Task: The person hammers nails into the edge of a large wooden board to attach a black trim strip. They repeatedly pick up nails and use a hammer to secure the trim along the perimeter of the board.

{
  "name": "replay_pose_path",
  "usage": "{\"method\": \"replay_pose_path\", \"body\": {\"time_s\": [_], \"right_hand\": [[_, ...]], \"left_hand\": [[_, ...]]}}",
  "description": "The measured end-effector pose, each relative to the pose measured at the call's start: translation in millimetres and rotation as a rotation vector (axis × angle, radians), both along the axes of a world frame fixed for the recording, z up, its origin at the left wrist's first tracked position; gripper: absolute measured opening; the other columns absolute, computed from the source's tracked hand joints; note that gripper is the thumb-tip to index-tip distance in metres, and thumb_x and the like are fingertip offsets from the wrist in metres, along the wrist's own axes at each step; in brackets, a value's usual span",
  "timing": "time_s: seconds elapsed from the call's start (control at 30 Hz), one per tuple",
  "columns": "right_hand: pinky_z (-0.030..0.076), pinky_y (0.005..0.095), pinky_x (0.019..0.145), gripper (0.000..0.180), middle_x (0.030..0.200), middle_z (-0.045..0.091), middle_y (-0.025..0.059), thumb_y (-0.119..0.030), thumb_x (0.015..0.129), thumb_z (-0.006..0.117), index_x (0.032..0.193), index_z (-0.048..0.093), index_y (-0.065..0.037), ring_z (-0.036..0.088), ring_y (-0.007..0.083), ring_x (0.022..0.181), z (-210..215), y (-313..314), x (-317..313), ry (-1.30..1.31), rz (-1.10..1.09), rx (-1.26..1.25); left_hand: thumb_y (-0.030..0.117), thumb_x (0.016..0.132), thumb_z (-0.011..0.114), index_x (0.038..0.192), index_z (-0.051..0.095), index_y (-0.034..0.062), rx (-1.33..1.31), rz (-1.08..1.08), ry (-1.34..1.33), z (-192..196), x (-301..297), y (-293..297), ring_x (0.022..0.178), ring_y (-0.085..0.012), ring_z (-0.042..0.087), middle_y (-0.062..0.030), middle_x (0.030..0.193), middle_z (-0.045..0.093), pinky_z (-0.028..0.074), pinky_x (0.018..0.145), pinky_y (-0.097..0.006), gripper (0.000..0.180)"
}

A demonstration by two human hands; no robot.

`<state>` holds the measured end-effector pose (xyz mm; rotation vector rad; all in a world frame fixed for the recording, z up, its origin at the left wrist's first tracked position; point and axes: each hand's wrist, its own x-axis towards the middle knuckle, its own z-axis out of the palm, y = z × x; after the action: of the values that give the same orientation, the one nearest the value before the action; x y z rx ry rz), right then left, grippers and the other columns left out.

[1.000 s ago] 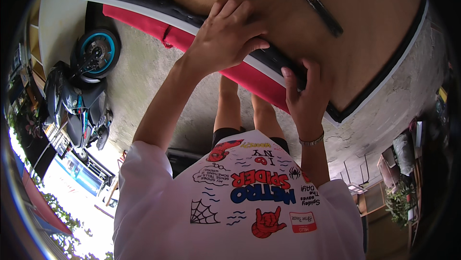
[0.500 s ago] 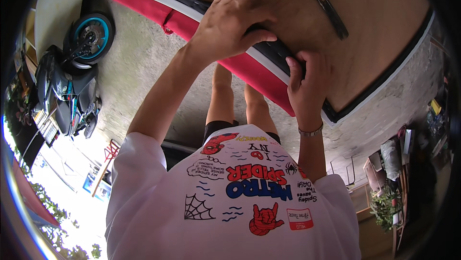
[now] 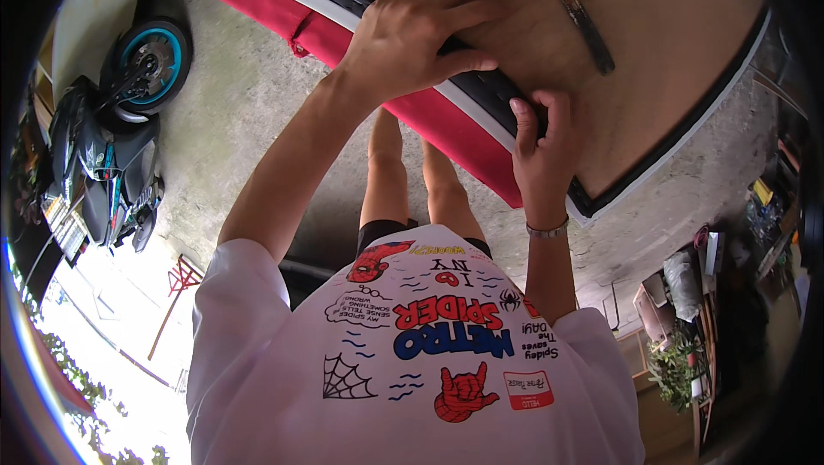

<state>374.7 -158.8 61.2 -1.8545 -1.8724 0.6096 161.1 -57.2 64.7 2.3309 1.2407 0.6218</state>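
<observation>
In front of me is a brown panel [image 3: 661,113], edged with a black strip [image 3: 489,89] that has small marks along it. Beside the strip runs a white border [image 3: 470,106], and red fabric [image 3: 455,139] lines the side nearest me. My left hand [image 3: 421,31] lies across the strip, fingers stretched out over the panel and thumb apart. Closer to the near corner, my right hand [image 3: 547,143] has its fingers curled over the black strip, with the thumb on the strip's outer side. A dark, stained narrow bar [image 3: 573,10] rests on the panel beyond my hands.
A dark motorcycle with a blue-rimmed wheel [image 3: 153,66] stands at the left on the concrete floor [image 3: 232,121]. A red-topped stand [image 3: 182,276] is farther down on that side. Potted greenery [image 3: 678,370] and assorted items [image 3: 684,285] stand at the right.
My left fingers have straightened and spread farther over the panel from a more bent pose. The right hand keeps nearly the same place, while the whole view has shifted slightly.
</observation>
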Motion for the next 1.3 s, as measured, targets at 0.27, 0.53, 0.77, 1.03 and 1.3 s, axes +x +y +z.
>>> {"method": "replay_pose_path", "body": {"time_s": [0.27, 0.53, 0.77, 1.03, 1.3], "right_hand": [[0.042, 0.0458, 0.079, 0.018, 0.098, 0.062, 0.0092, -0.026, 0.098, 0.069, 0.105, 0.063, -0.012, 0.057, 0.0324, 0.089, -5.6, -1.2, 1.3, -0.095, 0.044, 0.076], [0.042, 0.0456, 0.079, 0.015, 0.098, 0.061, 0.0091, -0.025, 0.099, 0.067, 0.106, 0.062, -0.013, 0.057, 0.0323, 0.090, -5.0, -1.8, -1.1, -0.142, 0.057, 0.086], [0.042, 0.0459, 0.080, 0.012, 0.098, 0.062, 0.0085, -0.022, 0.100, 0.065, 0.106, 0.061, -0.012, 0.057, 0.0319, 0.090, -5.9, -1.3, -0.4, -0.143, 0.039, 0.099], [0.041, 0.0457, 0.079, 0.010, 0.098, 0.062, 0.0082, -0.022, 0.101, 0.062, 0.105, 0.061, -0.012, 0.057, 0.0322, 0.090, -6.3, 0.3, 0.6, -0.103, 0.048, 0.111], [0.042, 0.0474, 0.076, 0.013, 0.095, 0.061, 0.0083, -0.024, 0.102, 0.061, 0.105, 0.060, -0.012, 0.058, 0.0331, 0.087, -8.1, -1.4, -0.1, -0.159, 0.036, 0.104]], "left_hand": [[0.053, 0.084, 0.075, 0.129, 0.072, 0.0227, 0.126, -0.014, 0.042, -6.1, -2.0, -1.1, 0.138, -0.0247, 0.056, -0.0049, 0.150, 0.058, 0.044, 0.117, -0.052, 0.054], [0.053, 0.087, 0.073, 0.127, 0.073, 0.0212, 0.145, -0.018, 0.043, -6.9, -3.0, -1.8, 0.138, -0.0245, 0.055, -0.0051, 0.149, 0.059, 0.043, 0.118, -0.051, 0.052], [0.045, 0.078, 0.081, 0.130, 0.072, 0.0219, 0.000, -0.135, 0.018, 12.4, -18.6, 10.7, 0.141, -0.0285, 0.052, -0.0075, 0.151, 0.058, 0.038, 0.121, -0.053, 0.057], [0.043, 0.079, 0.081, 0.133, 0.070, 0.0199, 0.025, -0.125, 0.047, 13.4, -31.4, 13.9, 0.143, -0.0312, 0.050, -0.0112, 0.151, 0.057, 0.036, 0.122, -0.053, 0.060], [0.046, 0.073, 0.083, 0.131, 0.072, 0.0272, 0.034, -0.070, 0.025, -2.1, -31.9, 8.4, 0.145, -0.0298, 0.048, -0.0085, 0.153, 0.055, 0.036, 0.121, -0.056, 0.062]]}}
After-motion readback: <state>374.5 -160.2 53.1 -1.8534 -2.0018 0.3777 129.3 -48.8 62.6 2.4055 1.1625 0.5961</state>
